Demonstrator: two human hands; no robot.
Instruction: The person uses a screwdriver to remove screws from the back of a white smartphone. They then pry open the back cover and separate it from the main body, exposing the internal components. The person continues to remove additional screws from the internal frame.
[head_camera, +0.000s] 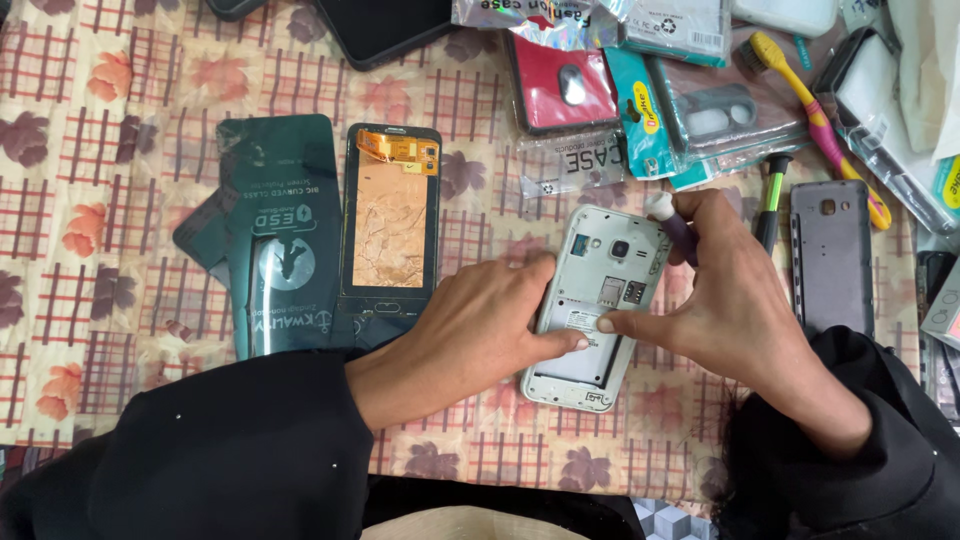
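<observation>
Patterned tablecloth (150, 90): opened white phone (595, 310) between fingers, left hand (470, 335) pressing, right hand (735, 300) pinching screwdriver (672, 222).

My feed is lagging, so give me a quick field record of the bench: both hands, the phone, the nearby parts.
left hand: pressing down on the white phone body, thumb on its lower half
right hand: gripping a small purple-handled tool at the phone's top right corner, index finger on its middle
white phone body: back open, lying flat on the patterned cloth
left of phone: detached screen panel, face down; dark green pouch
right of phone: grey back cover
far edge: packaged phone cases, toothbrush
</observation>
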